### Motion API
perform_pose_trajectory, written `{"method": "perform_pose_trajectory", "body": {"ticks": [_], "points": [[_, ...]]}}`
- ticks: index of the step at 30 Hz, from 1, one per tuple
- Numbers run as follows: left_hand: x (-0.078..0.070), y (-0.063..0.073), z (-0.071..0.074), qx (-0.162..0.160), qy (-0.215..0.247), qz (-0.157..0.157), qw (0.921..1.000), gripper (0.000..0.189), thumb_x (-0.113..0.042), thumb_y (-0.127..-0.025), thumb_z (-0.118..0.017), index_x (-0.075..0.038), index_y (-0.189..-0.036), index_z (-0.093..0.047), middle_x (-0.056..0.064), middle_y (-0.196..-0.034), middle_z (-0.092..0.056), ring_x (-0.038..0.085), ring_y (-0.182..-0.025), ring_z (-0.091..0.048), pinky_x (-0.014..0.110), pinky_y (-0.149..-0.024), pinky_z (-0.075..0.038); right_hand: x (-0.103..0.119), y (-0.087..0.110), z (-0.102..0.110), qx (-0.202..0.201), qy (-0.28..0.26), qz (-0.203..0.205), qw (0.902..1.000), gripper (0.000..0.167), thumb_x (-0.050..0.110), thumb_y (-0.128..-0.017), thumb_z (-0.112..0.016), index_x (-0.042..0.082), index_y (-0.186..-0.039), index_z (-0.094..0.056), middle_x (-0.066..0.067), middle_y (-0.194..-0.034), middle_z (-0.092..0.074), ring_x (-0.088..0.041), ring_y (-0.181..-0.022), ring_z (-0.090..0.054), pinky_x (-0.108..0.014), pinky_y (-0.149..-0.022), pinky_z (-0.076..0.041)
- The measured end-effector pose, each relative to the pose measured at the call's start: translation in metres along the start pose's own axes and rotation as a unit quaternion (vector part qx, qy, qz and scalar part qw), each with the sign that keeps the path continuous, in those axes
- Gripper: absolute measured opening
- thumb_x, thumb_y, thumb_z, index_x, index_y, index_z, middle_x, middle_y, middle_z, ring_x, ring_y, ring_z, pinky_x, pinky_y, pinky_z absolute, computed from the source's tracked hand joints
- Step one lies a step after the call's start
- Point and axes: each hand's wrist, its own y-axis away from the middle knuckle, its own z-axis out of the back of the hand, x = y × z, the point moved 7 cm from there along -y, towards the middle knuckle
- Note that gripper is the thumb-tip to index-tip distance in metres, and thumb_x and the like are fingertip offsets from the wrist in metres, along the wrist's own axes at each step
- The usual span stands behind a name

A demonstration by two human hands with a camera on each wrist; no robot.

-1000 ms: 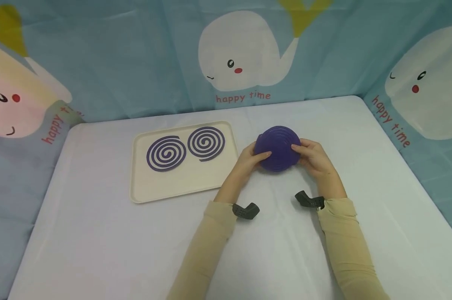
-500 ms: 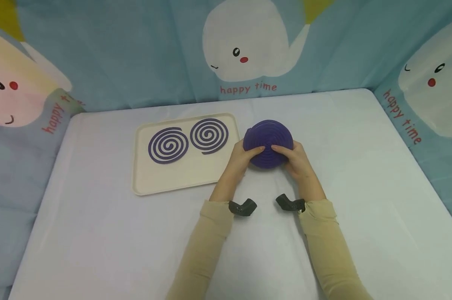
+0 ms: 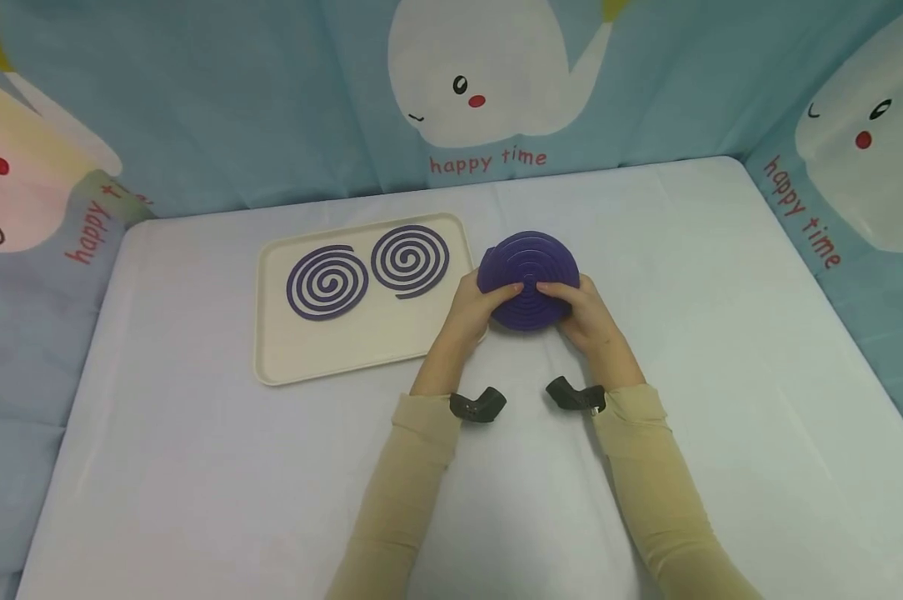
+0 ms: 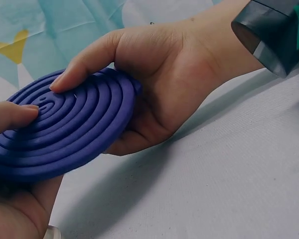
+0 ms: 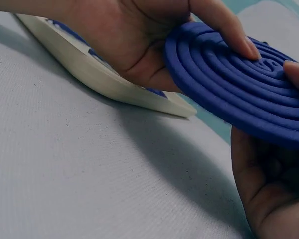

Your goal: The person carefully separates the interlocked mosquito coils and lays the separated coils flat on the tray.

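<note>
L hand (image 3: 471, 307) & R hand (image 3: 587, 316) are gripping purple coil (image 3: 530, 262) by R edge of tray (image 3: 346, 353), thumbs pressing nr ctr; prob. handling step, next needing even support.

Free tabletop (image 3: 751, 350) right of hands (image 3: 468, 310) (image 3: 591, 317), tray (image 3: 339, 352) left

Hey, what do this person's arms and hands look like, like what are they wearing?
Plain tan sleeves reach the wrists, creased along the forearms. The left hand and right hand are gloveless. A dark, angular device sits at each wrist; no cables show.
</note>
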Motion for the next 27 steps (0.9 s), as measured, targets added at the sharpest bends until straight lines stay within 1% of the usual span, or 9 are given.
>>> {"method": "perform_pose_trajectory", "body": {"ticks": [5,13,18,23,25,27], "points": [[-0.0005,-0.0009,-0.0006,0.000,0.015,-0.014,0.9998,0.055,0.002,-0.081,-0.066,0.008,-0.131,-0.047,0.021,-0.131,-0.053,0.028,-0.123,-0.050,0.024,-0.102,-0.039,0.0012,-0.0012,-0.0001,0.008,-0.010,0.011,0.9999,0.034,-0.010,-0.084,-0.045,0.008,-0.111,-0.055,-0.002,-0.111,-0.059,-0.017,-0.107,-0.053,-0.028,-0.097,-0.042],[0.0005,-0.0019,0.0004,-0.007,0.013,-0.013,0.9998,0.055,0.002,-0.080,-0.067,0.008,-0.131,-0.047,0.021,-0.131,-0.053,0.027,-0.123,-0.050,0.023,-0.102,-0.039,0.0018,-0.0005,-0.0019,0.020,-0.019,0.013,0.9995,0.033,-0.010,-0.086,-0.044,0.007,-0.111,-0.055,-0.003,-0.110,-0.061,-0.016,-0.107,-0.054,-0.028,-0.097,-0.042],[0.0011,-0.0024,0.0016,-0.002,0.005,-0.015,0.9999,0.056,-0.001,-0.081,-0.068,0.006,-0.133,-0.047,0.018,-0.133,-0.052,0.025,-0.125,-0.048,0.024,-0.103,-0.037,0.0012,-0.0011,-0.0010,0.010,-0.015,0.008,0.9998,0.031,-0.010,-0.086,-0.046,0.008,-0.108,-0.058,-0.002,-0.109,-0.061,-0.017,-0.106,-0.054,-0.027,-0.096,-0.043],[-0.0001,-0.0012,0.0038,-0.013,-0.025,-0.026,0.9993,0.055,-0.005,-0.083,-0.067,0.002,-0.134,-0.047,0.015,-0.134,-0.052,0.023,-0.126,-0.048,0.022,-0.104,-0.036,0.0034,-0.0015,0.0001,-0.009,0.028,0.020,0.9994,0.030,-0.009,-0.082,-0.055,0.014,-0.097,-0.066,0.002,-0.102,-0.065,-0.015,-0.100,-0.058,-0.026,-0.091,-0.046],[-0.0010,-0.0010,0.0045,-0.018,-0.035,-0.034,0.9986,0.054,-0.006,-0.083,-0.067,0.003,-0.133,-0.048,0.015,-0.133,-0.054,0.023,-0.124,-0.049,0.022,-0.103,-0.037,0.0049,-0.0009,-0.0002,-0.011,0.050,0.028,0.9983,0.032,-0.009,-0.079,-0.057,0.016,-0.096,-0.067,0.003,-0.099,-0.066,-0.014,-0.099,-0.058,-0.025,-0.090,-0.046],[-0.0026,-0.0007,0.0049,-0.021,-0.040,-0.043,0.9980,0.053,-0.005,-0.083,-0.067,0.004,-0.132,-0.049,0.016,-0.130,-0.055,0.024,-0.122,-0.051,0.022,-0.102,-0.038,0.0056,-0.0003,-0.0012,-0.006,0.056,0.032,0.9979,0.033,-0.010,-0.078,-0.057,0.016,-0.097,-0.066,0.004,-0.099,-0.066,-0.013,-0.098,-0.059,-0.025,-0.089,-0.046]]}}
